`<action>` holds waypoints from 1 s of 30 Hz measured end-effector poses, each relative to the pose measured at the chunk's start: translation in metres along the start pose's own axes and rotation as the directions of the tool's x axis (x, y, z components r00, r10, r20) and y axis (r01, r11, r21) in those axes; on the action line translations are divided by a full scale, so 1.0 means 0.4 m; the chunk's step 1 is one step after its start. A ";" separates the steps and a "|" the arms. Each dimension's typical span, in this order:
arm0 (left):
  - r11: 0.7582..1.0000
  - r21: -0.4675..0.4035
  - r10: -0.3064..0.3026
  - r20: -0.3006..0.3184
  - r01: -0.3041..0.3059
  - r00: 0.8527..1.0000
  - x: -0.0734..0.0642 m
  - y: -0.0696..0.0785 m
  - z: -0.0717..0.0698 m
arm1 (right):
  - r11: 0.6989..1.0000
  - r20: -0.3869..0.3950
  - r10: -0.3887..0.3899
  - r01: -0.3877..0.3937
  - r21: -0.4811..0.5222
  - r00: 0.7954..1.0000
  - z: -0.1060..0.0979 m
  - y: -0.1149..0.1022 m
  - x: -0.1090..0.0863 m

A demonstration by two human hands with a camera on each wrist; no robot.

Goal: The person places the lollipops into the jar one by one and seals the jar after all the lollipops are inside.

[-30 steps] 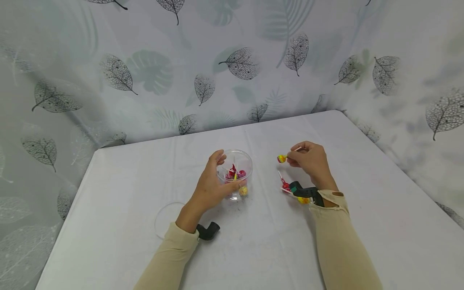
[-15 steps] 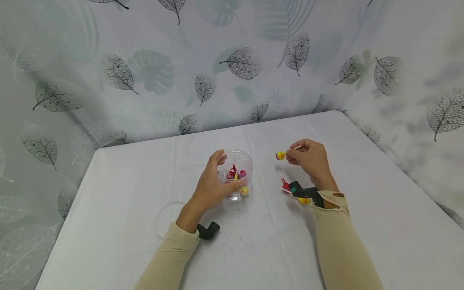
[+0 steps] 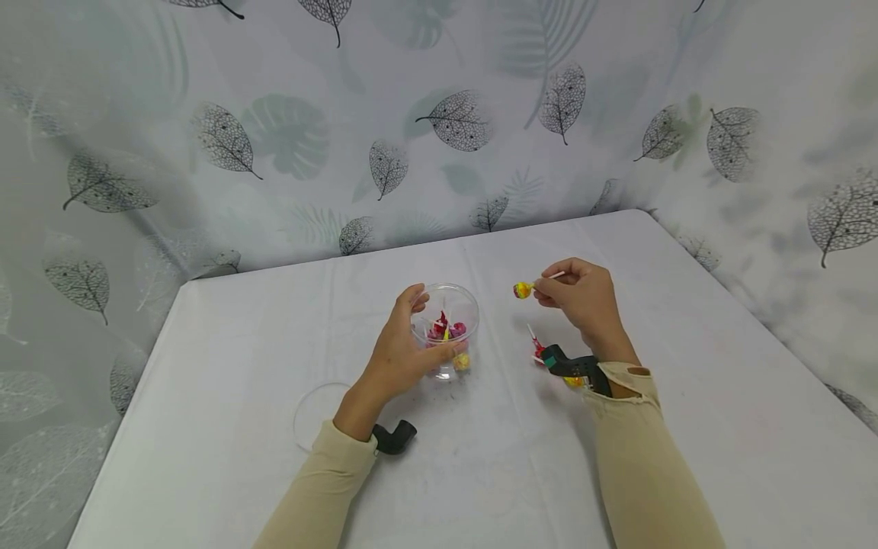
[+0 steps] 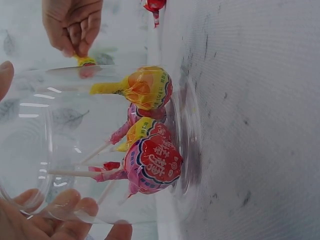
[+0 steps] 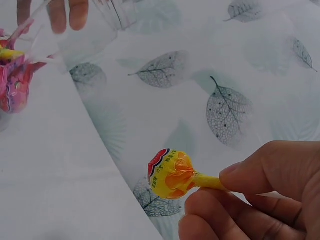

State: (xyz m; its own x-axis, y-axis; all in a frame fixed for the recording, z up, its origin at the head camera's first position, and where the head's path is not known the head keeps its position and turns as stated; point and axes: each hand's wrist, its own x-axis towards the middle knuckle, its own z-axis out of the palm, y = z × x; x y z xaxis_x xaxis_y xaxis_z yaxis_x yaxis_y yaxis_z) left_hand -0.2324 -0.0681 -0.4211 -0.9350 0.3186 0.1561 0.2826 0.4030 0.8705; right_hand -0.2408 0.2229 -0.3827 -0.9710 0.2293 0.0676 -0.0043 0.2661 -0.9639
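Observation:
My left hand [image 3: 401,351] curls round a clear plastic jar [image 3: 444,309] standing on the table, its mouth uncovered. Inside lie several wrapped lollipops, among them a pink one [image 4: 152,165] and a yellow one [image 4: 147,87], heads at the bottom and sticks leaning up. To the right of the jar, my right hand [image 3: 581,301] pinches a yellow lollipop [image 5: 172,175] just behind its head, between thumb and fingers. That lollipop is held above the table, its head pointing left toward the jar and its stick running back through the fingers.
A red lollipop [image 3: 538,351] and a yellow-wrapped lollipop [image 3: 573,381] lie on the white tablecloth [image 3: 480,473], partly hidden under my right wrist. A clear round lid [image 3: 296,415] lies at the left, partly behind my left forearm. Leaf-patterned curtain [image 3: 384,168] surrounds the table.
My right hand has moved a little left and up, carrying the yellow lollipop closer to the jar. The left hand and jar have stayed in place.

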 end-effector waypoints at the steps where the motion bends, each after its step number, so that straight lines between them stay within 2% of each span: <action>1: 1.000 -0.002 0.000 0.000 0.000 1.000 0.000 0.000 0.000 | 1.000 0.001 -0.004 0.004 0.000 1.000 0.001 -0.002 -0.001; 9: 1.000 0.007 -0.004 0.003 0.004 1.000 -0.001 0.000 0.000 | 0.998 0.009 -0.057 0.057 0.024 0.998 0.005 -0.015 -0.007; 30: 1.000 0.004 -0.007 -0.002 0.007 1.000 -0.002 0.002 0.001 | 0.990 0.015 -0.123 0.122 0.072 0.992 0.012 -0.058 -0.029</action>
State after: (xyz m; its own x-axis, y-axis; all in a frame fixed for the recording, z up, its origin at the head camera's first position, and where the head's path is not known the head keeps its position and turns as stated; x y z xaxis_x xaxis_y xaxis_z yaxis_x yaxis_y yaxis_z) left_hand -0.2315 -0.0675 -0.4208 -0.9372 0.3144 0.1508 0.2771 0.4091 0.8694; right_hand -0.2305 0.2094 -0.3624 -0.9666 0.1804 0.1818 -0.1396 0.2239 -0.9646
